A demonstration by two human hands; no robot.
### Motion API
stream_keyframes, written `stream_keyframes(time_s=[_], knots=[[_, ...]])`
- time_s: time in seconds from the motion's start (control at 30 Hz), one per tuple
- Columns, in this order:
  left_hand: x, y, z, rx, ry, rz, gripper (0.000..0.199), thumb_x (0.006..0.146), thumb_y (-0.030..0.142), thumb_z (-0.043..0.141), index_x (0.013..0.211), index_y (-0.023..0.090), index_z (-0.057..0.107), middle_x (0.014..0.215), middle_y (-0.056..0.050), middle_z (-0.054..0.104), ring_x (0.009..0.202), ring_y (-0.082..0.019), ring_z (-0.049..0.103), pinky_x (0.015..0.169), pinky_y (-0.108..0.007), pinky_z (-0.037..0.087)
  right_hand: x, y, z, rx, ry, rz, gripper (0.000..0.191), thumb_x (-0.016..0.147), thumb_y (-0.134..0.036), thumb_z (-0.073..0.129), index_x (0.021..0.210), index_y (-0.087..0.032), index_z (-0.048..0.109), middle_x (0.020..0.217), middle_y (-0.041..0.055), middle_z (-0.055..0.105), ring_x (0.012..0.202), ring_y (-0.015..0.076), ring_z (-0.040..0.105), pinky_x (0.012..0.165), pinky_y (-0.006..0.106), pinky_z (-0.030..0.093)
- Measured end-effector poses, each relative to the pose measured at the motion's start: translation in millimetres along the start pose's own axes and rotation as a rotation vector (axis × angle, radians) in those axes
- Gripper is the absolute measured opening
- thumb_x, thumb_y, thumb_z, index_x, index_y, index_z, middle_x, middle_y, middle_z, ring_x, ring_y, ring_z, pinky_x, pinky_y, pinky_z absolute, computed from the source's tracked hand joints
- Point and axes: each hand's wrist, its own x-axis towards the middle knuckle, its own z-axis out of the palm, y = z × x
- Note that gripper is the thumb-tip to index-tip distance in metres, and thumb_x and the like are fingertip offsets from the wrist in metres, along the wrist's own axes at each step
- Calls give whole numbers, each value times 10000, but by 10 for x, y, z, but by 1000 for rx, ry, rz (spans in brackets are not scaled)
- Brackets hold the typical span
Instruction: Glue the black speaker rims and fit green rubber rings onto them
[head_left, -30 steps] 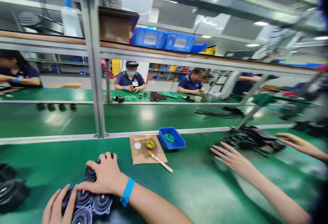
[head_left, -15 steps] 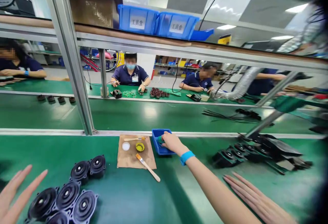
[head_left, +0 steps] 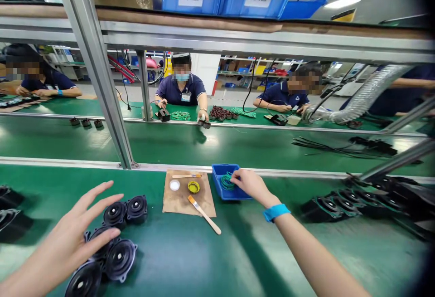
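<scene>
With fingers spread, my left hand (head_left: 79,229) hovers over the black round speaker-like parts (head_left: 120,256) at the lower left and holds nothing. My right hand (head_left: 249,182), a blue band on its wrist, reaches to the right side of a small blue bin (head_left: 234,194). Its thumb and fingertips pinch at the edge of thin green rings (head_left: 227,181) lying in the bin; whether a ring is between them is too small to tell. Left of the bin, a brown sheet (head_left: 171,206) bears a yellow-rimmed cup (head_left: 193,187), a white cap (head_left: 174,185) and brushes (head_left: 207,217).
Black housings with green rims (head_left: 326,208) stand at the right, more black parts (head_left: 12,220) at the left edge. A metal post (head_left: 102,70) rises behind the table. People sit across a green belt (head_left: 170,145); one person's hand (head_left: 203,115) holds a dark part over it.
My left hand has moved right and up over the black parts. My right hand has drawn back slightly from the rings. The other hand seen at the lower right has left the view.
</scene>
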Motion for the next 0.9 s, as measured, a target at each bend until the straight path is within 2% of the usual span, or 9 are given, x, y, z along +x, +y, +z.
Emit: stream_keyframes(time_s=[0.17, 0.23, 0.33, 0.4, 0.5, 0.6, 0.7, 0.8, 0.9], knots=[[359, 245, 166, -371, -202, 29, 444, 883, 474, 578, 1308, 350, 547, 1424, -30, 526, 1248, -277, 552, 1018, -410, 503, -236, -406, -158, 449, 108, -33, 422, 870, -589, 442, 821, -188, 560, 700, 40, 605, 605, 159, 548, 582, 284, 444], [504, 460, 262, -609, -272, -2, 530, 868, 419, 605, 1372, 309, 482, 1390, -61, 556, 1202, -250, 581, 967, -381, 533, -400, -752, -167, 613, 27, -107, 504, 833, -678, 438, 844, -187, 551, 678, 21, 591, 542, 136, 520, 525, 263, 432], [677, 749, 420, -1002, -327, -70, 780, 699, 347, 779, 1395, 229, 449, 1324, -111, 597, 1101, -248, 636, 828, -332, 584, -647, -1314, -84, 865, -162, -196, 504, 778, -685, 570, 779, -181, 580, 614, 5, 584, 501, 112, 497, 503, 247, 427], [741, 807, 496, -1186, -325, -175, 565, 722, 368, 755, 1228, 161, 612, 1064, -104, 717, 883, -218, 701, 701, -298, 591, -747, -1628, 16, 1067, -283, -204, 467, 719, -630, 700, 706, -169, 625, 571, 0, 576, 489, 101, 483, 491, 238, 427], [740, 641, 495, -1283, -265, -308, 367, 746, 419, 731, 949, 113, 744, 764, -71, 738, 701, -188, 699, 631, -282, 583, -739, -1960, 206, 1269, -350, -148, 458, 633, -603, 792, 685, -158, 696, 567, 12, 592, 502, 105, 512, 478, 232, 454], [656, 289, 348, -1250, -199, -376, 408, 732, 410, 745, 1003, 105, 743, 772, -63, 737, 672, -177, 692, 612, -286, 588, -589, -2169, 431, 1268, -334, -133, 537, 647, -672, 738, 777, -150, 727, 653, 43, 640, 526, 110, 551, 497, 241, 493], [540, -66, 149, -1039, -212, -391, 333, 846, 363, 601, 1017, 105, 727, 727, -40, 701, 556, -120, 627, 540, -241, 546, -416, -2296, 664, 1150, -346, -182, 560, 687, -680, 679, 828, -142, 746, 685, 50, 648, 514, 113, 547, 468, 243, 477], [403, -288, 41, -617, -266, -221, 269, 890, 219, 494, 974, 175, 745, 754, -17, 676, 640, -116, 619, 623, -231, 524, -299, -2362, 851, 974, -385, -239, 467, 709, -588, 681, 820, -143, 772, 570, 27, 613, 410, 119, 489, 397, 251, 403], [263, -335, 104, -330, -322, -4, 260, 874, 152, 551, 999, 245, 760, 858, -16, 666, 815, -144, 647, 768, -249, 512, -241, -2395, 957, 809, -347, -330, 333, 776, -472, 625, 810, -183, 786, 648, 54, 681, 528, 176, 583, 515, 291, 462]])
